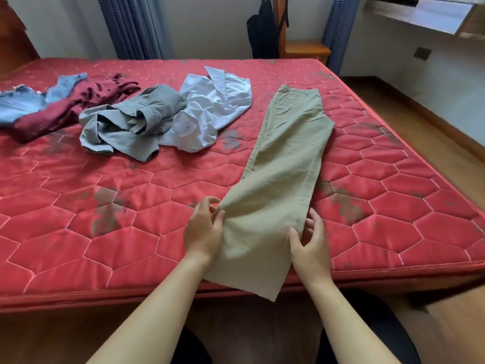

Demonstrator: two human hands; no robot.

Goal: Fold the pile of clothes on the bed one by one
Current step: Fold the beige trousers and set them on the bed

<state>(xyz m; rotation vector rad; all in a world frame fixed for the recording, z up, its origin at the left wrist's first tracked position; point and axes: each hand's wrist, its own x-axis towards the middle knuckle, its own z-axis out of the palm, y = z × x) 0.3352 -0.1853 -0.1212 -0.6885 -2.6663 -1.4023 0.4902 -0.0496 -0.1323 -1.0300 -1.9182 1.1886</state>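
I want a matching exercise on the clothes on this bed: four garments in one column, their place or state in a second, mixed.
1. khaki trousers
2. maroon garment
3. pale blue shirt
4. grey garment

A. crumpled, between maroon and pale blue
B. laid flat, gripped by left hand and right hand
C. crumpled, next to the trousers
D. beside the denim, far left

Pairs: 1-B, 2-D, 3-C, 4-A

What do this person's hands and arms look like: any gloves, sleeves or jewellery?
The left hand and right hand are bare, with no gloves and no rings that I can see. Neither wrist carries a watch or bracelet. No sleeves show on either forearm, right down to the picture's edge.
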